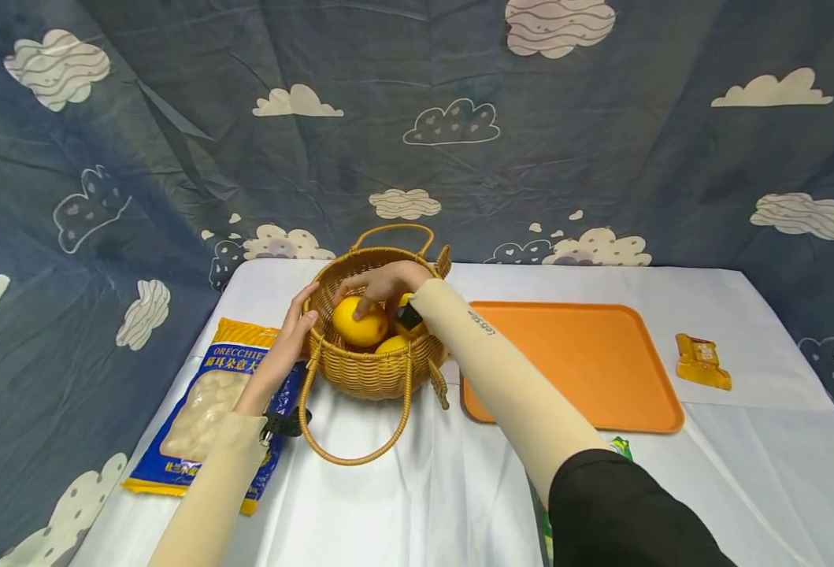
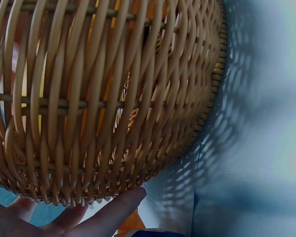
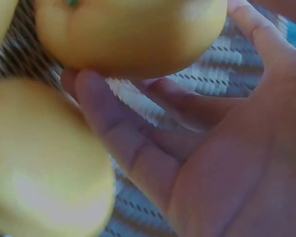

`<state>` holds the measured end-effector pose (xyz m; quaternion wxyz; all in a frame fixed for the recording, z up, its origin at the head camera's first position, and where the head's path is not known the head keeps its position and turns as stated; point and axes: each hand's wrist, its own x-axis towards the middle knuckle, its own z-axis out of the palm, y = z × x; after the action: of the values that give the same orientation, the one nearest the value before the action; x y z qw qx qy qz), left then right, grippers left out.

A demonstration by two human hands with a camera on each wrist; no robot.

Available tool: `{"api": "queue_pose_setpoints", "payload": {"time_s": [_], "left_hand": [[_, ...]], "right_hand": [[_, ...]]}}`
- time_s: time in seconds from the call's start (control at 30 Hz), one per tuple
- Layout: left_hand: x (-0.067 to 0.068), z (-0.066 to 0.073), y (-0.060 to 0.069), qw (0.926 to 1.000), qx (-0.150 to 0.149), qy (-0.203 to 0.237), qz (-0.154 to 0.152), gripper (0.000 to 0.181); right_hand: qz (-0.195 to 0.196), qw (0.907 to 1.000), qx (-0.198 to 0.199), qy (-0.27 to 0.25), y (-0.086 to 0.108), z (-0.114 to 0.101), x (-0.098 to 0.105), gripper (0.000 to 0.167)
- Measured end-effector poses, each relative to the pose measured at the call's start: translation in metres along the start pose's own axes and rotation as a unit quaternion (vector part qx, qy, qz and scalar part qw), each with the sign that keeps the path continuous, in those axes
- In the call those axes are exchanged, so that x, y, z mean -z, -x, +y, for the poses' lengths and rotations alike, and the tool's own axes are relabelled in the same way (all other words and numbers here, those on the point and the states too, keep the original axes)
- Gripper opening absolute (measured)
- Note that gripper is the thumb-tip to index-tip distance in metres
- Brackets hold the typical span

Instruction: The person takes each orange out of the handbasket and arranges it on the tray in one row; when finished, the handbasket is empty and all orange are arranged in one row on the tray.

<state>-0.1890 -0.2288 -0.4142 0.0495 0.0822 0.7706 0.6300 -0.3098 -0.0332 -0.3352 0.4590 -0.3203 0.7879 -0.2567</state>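
Note:
A woven wicker basket (image 1: pixel 360 382) with two looped handles stands in the middle of the table, several yellow lemons inside. My right hand (image 1: pixel 388 282) reaches in over the rim and grips one lemon (image 1: pixel 358 324). In the right wrist view, the fingers of that hand (image 3: pixel 187 143) curl against the underside of the lemon (image 3: pixel 133 39); another lemon (image 3: pixel 44 163) lies beside them. My left hand (image 1: pixel 285 340) rests against the basket's left side near the rim. Its fairly straight fingers (image 2: pixel 108 212) touch the outer weave in the left wrist view.
Left of the basket lies a blue and yellow bag of orecchiette pasta (image 1: pixel 204 409), partly under the left forearm. An orange tray (image 1: pixel 580 354) sits to the right, partly behind the right arm. Farther right is a small yellow packet (image 1: pixel 702 362). A green packet (image 1: pixel 620 447) shows beside the right sleeve.

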Motion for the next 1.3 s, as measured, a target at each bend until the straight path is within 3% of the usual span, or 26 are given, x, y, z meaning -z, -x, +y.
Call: {"api": "queue_pose_setpoints", "payload": {"time_s": [0.17, 0.37, 0.57, 0.73, 0.83, 1.0, 1.3], "left_hand": [[0.000, 0.001, 0.000, 1.0000, 0.003, -0.005, 0.002, 0.055], [0.001, 0.002, 0.000, 1.0000, 0.005, 0.002, 0.000, 0.055], [0.003, 0.001, -0.001, 0.9999, 0.005, 0.007, -0.006, 0.055], [0.003, 0.002, -0.001, 1.0000, 0.003, 0.002, -0.006, 0.055], [0.004, 0.002, -0.001, 1.0000, 0.001, -0.003, -0.005, 0.056], [0.004, 0.002, 0.000, 1.0000, -0.002, -0.006, -0.001, 0.055], [0.002, 0.001, -0.001, 1.0000, -0.005, -0.006, 0.003, 0.055]], "right_hand": [[0.025, 0.9968, 0.054, -0.054, 0.032, 0.003, 0.019, 0.043], [0.093, 0.9856, 0.119, -0.077, 0.089, 0.025, 0.036, 0.047], [0.163, 0.9702, 0.119, -0.134, 0.149, 0.074, 0.034, 0.049], [0.205, 0.9582, 0.098, -0.174, 0.179, 0.118, 0.019, 0.050], [0.215, 0.9555, 0.083, -0.185, 0.184, 0.141, 0.004, 0.052], [0.215, 0.9522, 0.041, -0.213, 0.173, 0.171, -0.024, 0.052], [0.231, 0.9558, -0.005, -0.181, 0.157, 0.182, -0.054, 0.052]]}}
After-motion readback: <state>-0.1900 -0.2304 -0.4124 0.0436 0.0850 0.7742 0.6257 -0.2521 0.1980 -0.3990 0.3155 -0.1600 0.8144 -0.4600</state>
